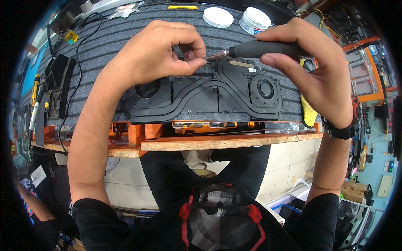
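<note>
Head view: workbench seen from above.
Screwdriver point(259, 49): long axis lies across the picture, tip pointing to the person's left, above the black cooling assembly point(205, 94).
Right hand point(314, 71): fingers wrapped tight round the screwdriver's handle.
Left hand point(161, 52): thumb and fingertips pinched together at the tip.
Mat point(109, 39): grey, under the assembly.

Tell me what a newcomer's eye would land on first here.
First, the two hands meeting at the centre: the right hand grips a dark electric screwdriver whose tip points at the pinched fingertips of the left hand. Just below them lies a black laptop cooling assembly with two fans and curved heat pipes, on a grey ribbed mat. Two white round tubs sit at the far edge.
</note>
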`<move>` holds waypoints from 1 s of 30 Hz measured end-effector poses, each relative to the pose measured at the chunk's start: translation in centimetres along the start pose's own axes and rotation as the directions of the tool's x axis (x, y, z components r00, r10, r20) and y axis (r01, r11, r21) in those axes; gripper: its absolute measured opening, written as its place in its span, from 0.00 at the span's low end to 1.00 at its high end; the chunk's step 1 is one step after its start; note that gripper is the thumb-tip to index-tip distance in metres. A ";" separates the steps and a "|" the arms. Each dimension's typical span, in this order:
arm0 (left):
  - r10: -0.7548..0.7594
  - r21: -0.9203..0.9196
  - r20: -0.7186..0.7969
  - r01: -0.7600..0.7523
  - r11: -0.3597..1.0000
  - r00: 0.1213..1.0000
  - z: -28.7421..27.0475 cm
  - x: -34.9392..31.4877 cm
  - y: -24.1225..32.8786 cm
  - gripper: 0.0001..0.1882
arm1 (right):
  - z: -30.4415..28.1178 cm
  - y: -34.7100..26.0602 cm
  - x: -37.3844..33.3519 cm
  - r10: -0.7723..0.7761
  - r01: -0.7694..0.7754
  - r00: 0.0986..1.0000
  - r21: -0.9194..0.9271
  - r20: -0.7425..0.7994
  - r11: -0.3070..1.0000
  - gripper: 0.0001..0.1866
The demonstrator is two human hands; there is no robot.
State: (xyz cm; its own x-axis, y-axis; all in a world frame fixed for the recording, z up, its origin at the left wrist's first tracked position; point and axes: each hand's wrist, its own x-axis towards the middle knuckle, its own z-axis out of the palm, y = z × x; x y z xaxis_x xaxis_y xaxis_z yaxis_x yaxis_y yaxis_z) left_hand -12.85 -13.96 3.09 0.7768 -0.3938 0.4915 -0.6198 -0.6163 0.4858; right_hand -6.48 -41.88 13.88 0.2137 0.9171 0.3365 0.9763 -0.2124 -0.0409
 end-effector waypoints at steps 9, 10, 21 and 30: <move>0.074 0.101 -0.024 -0.071 0.992 0.997 -0.4 0.1 0.3 0.08 | 0.5 -0.2 -0.4 0.129 -0.127 0.992 0.077 -0.015 0.989 0.14; 0.085 0.137 -0.025 -0.081 0.987 0.996 -0.3 0.0 0.3 0.09 | 0.5 -0.2 -0.2 0.109 -0.108 0.994 0.061 -0.011 0.992 0.14; 0.056 0.315 0.010 -0.056 0.947 0.998 0.1 -0.4 0.8 0.10 | 0.1 -0.9 0.6 0.060 -0.058 0.996 -0.025 0.071 0.998 0.16; 0.068 0.322 -0.007 -0.062 0.945 0.998 0.1 -0.4 0.5 0.10 | 0.4 -0.7 0.5 0.006 -0.006 1.000 -0.031 0.018 1.000 0.16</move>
State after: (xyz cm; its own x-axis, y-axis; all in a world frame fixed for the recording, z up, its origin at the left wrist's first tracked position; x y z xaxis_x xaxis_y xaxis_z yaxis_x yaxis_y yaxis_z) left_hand -13.51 -14.17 3.06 0.7321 -0.4302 0.5282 -0.5979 -0.7773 0.1957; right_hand -7.07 -41.11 13.74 0.2204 0.9216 0.3194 0.9736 -0.2280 -0.0141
